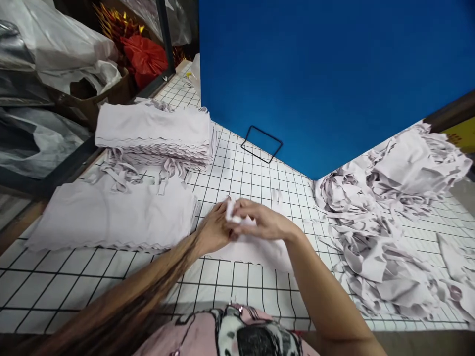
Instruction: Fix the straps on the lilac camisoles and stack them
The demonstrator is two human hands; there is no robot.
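Note:
A white cloth piece (260, 253) lies on the grid-lined table in front of me. My left hand (215, 232) rests low at its left end with the fingers bent against the cloth, partly hidden behind my other hand. Over it is my right hand (261, 222), its fingers curled around a narrow white strap (231, 209) of the cloth; motion smears the fingertips. To the left lies a stack of white cloth pieces with straps (111, 215), and behind it a taller, similar stack (154, 126).
Loose white cloth strips (386, 267) are heaped on the right, with another heap (411, 163) behind. A blue board (315, 84) rises at the back above a thin black rectangular outline (261, 144). Plastic bags (63, 39) and a red bag (144, 58) stand far left.

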